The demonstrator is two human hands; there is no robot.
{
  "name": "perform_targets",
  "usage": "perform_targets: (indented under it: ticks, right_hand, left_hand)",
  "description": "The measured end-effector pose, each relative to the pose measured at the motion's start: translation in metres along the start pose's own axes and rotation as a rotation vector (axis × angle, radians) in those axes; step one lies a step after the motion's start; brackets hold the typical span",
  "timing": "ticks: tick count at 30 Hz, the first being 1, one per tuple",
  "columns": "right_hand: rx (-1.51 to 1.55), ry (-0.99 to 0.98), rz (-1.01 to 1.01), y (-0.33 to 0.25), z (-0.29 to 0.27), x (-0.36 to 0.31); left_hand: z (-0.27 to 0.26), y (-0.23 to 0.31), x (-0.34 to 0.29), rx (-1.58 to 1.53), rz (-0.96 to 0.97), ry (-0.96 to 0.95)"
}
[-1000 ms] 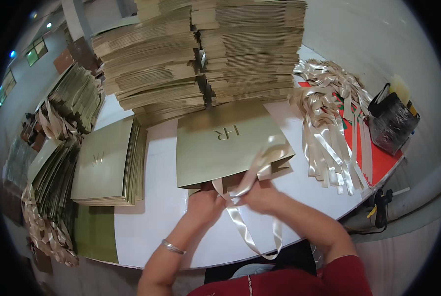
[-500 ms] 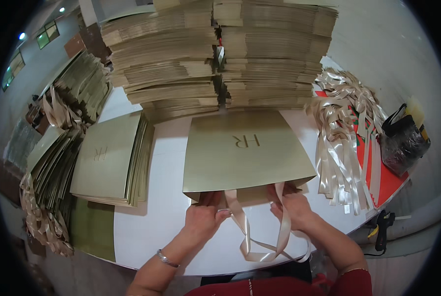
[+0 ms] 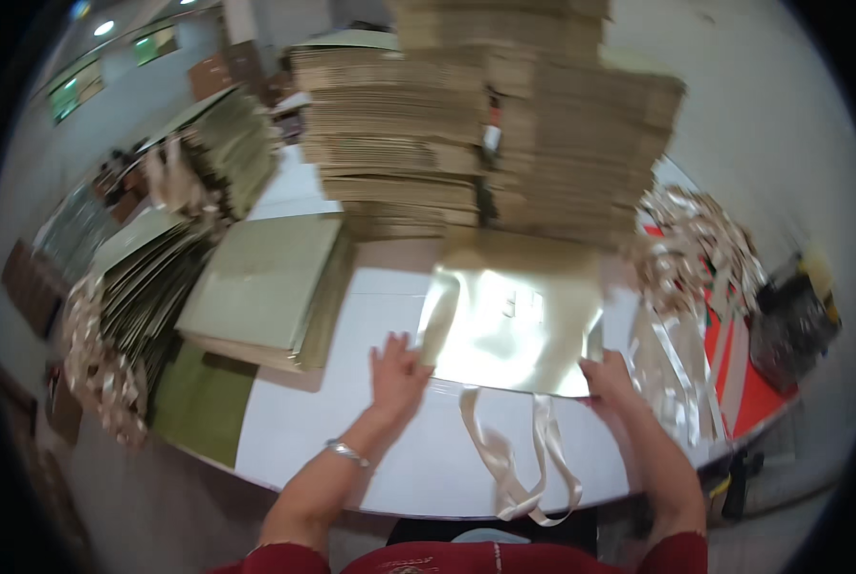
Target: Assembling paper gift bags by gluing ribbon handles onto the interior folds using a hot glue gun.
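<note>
We count one flat gold paper bag (image 3: 512, 325) lying on the white table (image 3: 389, 450), its two ribbon handles (image 3: 523, 459) trailing toward us over the table edge. Two tall stacks of folded bags (image 3: 485, 124) rise just behind it. Our left hand (image 3: 396, 375) lies flat, fingers spread, touching the bag's lower left corner. Our right hand (image 3: 608, 377) pinches the lower right corner.

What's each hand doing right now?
Left hand: open, fingers spread at the gold bag's left edge.
Right hand: grips the bag's lower right corner.
</note>
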State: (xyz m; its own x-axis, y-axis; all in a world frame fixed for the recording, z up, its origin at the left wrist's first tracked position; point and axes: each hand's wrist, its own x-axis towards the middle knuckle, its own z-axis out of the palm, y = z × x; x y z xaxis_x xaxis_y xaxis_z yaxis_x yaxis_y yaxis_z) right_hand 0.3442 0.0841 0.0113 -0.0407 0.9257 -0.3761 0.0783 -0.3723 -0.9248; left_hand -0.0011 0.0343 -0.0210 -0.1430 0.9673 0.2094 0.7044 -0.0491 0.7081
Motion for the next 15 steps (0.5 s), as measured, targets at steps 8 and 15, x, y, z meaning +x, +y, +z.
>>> perform_targets:
  ticks: [8,15]
  right_hand:
    - [0.430,0.011,-0.496,0.024,0.031,-0.046]
    - [0.375,-0.426,-0.531,0.021,0.194,-0.061]
  left_hand:
    - [-0.034,0.035,-0.017,-1.611,-0.353,0.211]
    - [-0.051,0.073,-0.091,-1.297,-0.413,0.421]
